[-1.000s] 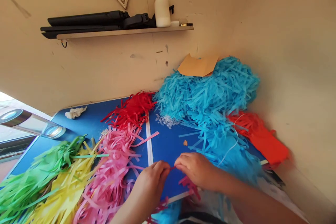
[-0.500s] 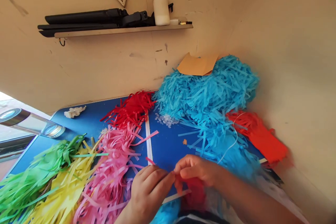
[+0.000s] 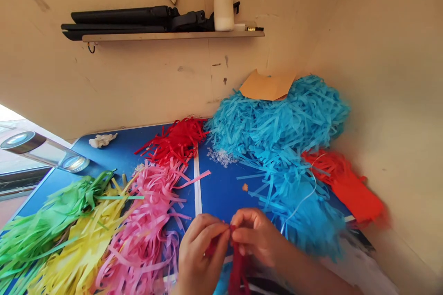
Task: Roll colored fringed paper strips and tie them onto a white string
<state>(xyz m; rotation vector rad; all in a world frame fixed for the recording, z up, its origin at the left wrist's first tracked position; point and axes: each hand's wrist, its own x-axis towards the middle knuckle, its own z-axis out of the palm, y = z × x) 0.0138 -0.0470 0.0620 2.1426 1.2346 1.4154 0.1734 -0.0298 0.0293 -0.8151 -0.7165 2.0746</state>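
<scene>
Low in the middle of the head view, my left hand (image 3: 203, 250) and my right hand (image 3: 256, 235) meet at the fingertips. Both pinch a dark red strip bundle (image 3: 236, 269), which looks like cut tissue paper and hangs down below my fingers. Part of it lies hidden behind my left fingers. Just right of my right hand spreads a large heap of light blue paper strips (image 3: 277, 124). Pink paper strips (image 3: 145, 221) lie to the left of my left hand.
Yellow strips (image 3: 79, 239), green strips (image 3: 69, 207) and red strips (image 3: 178, 140) lie on the blue table (image 3: 221, 193). A glass bottle (image 3: 51, 152) stands far left. Orange-red paper (image 3: 353, 189) rests at right. A wall shelf (image 3: 173, 36) holds a white squeeze bottle (image 3: 223, 7).
The view has shifted slightly. My fingertips have turned upward and stay together, and the dark red bundle now hangs straight down between my hands.
</scene>
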